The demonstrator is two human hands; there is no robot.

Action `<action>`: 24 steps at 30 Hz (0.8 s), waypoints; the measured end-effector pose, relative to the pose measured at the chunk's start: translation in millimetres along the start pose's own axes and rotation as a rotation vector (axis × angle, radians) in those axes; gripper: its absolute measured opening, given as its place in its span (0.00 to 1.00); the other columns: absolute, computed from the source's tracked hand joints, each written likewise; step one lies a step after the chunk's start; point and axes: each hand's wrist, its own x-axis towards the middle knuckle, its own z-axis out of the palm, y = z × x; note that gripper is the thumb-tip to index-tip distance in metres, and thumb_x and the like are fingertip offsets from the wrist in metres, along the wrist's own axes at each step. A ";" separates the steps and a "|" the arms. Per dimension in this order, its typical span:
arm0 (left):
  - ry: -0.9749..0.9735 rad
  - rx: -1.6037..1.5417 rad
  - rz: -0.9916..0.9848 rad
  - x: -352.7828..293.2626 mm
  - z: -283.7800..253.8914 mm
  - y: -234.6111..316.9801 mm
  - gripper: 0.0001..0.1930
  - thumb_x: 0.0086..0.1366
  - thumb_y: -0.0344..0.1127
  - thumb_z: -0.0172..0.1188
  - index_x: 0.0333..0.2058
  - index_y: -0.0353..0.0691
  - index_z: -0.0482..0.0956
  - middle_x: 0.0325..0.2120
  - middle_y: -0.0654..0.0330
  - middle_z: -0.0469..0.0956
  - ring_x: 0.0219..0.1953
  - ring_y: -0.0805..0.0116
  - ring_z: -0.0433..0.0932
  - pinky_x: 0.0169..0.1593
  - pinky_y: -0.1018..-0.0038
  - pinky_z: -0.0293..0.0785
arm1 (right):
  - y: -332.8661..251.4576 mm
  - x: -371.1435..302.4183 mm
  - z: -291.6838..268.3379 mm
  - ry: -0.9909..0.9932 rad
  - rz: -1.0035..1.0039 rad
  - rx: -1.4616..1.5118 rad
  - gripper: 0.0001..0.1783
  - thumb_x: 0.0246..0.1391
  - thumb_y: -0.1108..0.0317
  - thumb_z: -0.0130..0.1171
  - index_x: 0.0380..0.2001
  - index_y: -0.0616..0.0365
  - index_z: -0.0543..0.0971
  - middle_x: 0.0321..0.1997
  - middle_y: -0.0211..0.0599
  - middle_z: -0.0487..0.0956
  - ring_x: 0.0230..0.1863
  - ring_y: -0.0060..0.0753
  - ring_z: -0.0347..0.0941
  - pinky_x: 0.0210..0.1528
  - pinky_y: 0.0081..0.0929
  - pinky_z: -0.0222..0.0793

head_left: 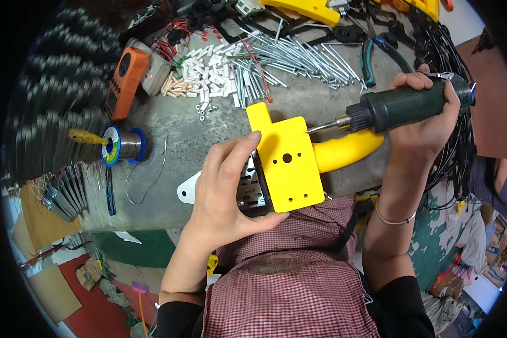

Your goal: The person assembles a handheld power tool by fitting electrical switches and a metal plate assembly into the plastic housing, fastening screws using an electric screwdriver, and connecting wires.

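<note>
My left hand (222,183) grips a yellow plastic housing (291,169) with a curved handle, thumb at its lower edge and fingers at its upper left. Several small holes show in the housing's flat face. Beneath my left fingers lies a slotted metal plate (252,190), and a pale metal tongue (187,190) juts out to the left of the hand. My right hand (434,115) is wrapped round a dark electric screwdriver (405,106), held nearly level above the yellow handle. Its bit (323,127) points left, with the tip at the housing's upper right edge; whether they touch I cannot tell.
Long screws (304,59) and white connectors (211,73) lie in heaps beyond the housing. Farther left are an orange multimeter (127,81) and a solder spool (124,145). Teal-handled pliers (368,62) rest at the back right, near black cables (450,62).
</note>
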 end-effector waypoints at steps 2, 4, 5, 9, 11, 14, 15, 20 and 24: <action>-0.001 0.006 0.000 1.4 -0.1 -1.4 0.53 0.35 0.42 0.79 0.62 0.39 0.61 0.47 0.46 0.70 0.48 0.48 0.72 0.49 0.59 0.72 | 5.3 -0.8 -2.0 0.033 -0.017 0.006 0.17 0.58 0.59 0.51 0.40 0.63 0.68 0.28 0.30 0.70 0.31 0.29 0.70 0.50 0.37 0.69; -0.011 0.023 0.002 0.8 -0.4 -0.7 0.53 0.34 0.42 0.79 0.62 0.38 0.61 0.48 0.46 0.70 0.48 0.48 0.72 0.49 0.59 0.72 | 7.4 -1.6 -3.2 0.062 0.001 -0.001 0.17 0.58 0.58 0.50 0.39 0.63 0.68 0.28 0.30 0.70 0.31 0.29 0.70 0.51 0.36 0.68; -0.013 0.026 0.000 0.8 -0.4 -0.6 0.53 0.34 0.42 0.79 0.62 0.38 0.61 0.48 0.46 0.70 0.48 0.48 0.72 0.49 0.59 0.72 | 5.9 -0.7 -4.5 0.064 0.003 0.002 0.17 0.58 0.58 0.50 0.39 0.63 0.68 0.28 0.30 0.70 0.31 0.29 0.70 0.51 0.36 0.68; -0.017 0.017 -0.012 1.0 0.8 -2.0 0.53 0.35 0.43 0.78 0.62 0.38 0.61 0.48 0.46 0.70 0.48 0.47 0.72 0.50 0.58 0.72 | 3.2 0.9 -9.4 0.079 -0.037 0.014 0.18 0.57 0.58 0.50 0.41 0.64 0.66 0.29 0.32 0.70 0.31 0.30 0.70 0.52 0.37 0.68; -0.023 0.024 -0.019 -0.5 -0.8 -1.7 0.53 0.35 0.43 0.78 0.62 0.38 0.62 0.48 0.46 0.70 0.49 0.47 0.72 0.50 0.58 0.72 | 6.4 -1.7 -9.5 0.054 -0.016 0.015 0.19 0.57 0.58 0.50 0.42 0.64 0.66 0.30 0.32 0.71 0.31 0.30 0.70 0.53 0.38 0.68; -0.011 0.026 -0.047 -2.1 -4.6 -2.1 0.51 0.36 0.43 0.77 0.61 0.38 0.63 0.48 0.47 0.70 0.49 0.48 0.72 0.51 0.57 0.71 | 16.2 -2.2 -8.4 0.096 -0.010 -0.037 0.20 0.58 0.57 0.50 0.43 0.64 0.65 0.32 0.34 0.72 0.33 0.31 0.72 0.56 0.39 0.67; -0.008 0.010 -0.024 -0.6 -3.6 -1.9 0.51 0.36 0.43 0.77 0.61 0.38 0.63 0.48 0.47 0.70 0.49 0.47 0.72 0.51 0.57 0.70 | 14.0 -4.5 -10.2 0.095 -0.021 -0.077 0.20 0.58 0.57 0.50 0.43 0.63 0.65 0.32 0.34 0.72 0.33 0.31 0.72 0.58 0.39 0.66; -0.071 -0.033 -0.012 -1.3 -6.4 -5.0 0.53 0.35 0.46 0.79 0.61 0.36 0.62 0.52 0.44 0.68 0.52 0.46 0.71 0.54 0.58 0.70 | 2.8 1.8 -31.6 0.000 0.027 -0.105 0.24 0.60 0.57 0.50 0.48 0.67 0.62 0.32 0.36 0.72 0.39 0.32 0.73 0.62 0.39 0.65; 0.007 0.043 -0.113 4.9 -34.0 -29.2 0.38 0.47 0.40 0.73 0.56 0.35 0.68 0.48 0.48 0.76 0.50 0.51 0.77 0.54 0.63 0.71 | 6.6 -0.4 -38.5 -0.078 0.006 -0.074 0.25 0.62 0.59 0.47 0.53 0.70 0.61 0.33 0.37 0.71 0.40 0.31 0.72 0.61 0.38 0.66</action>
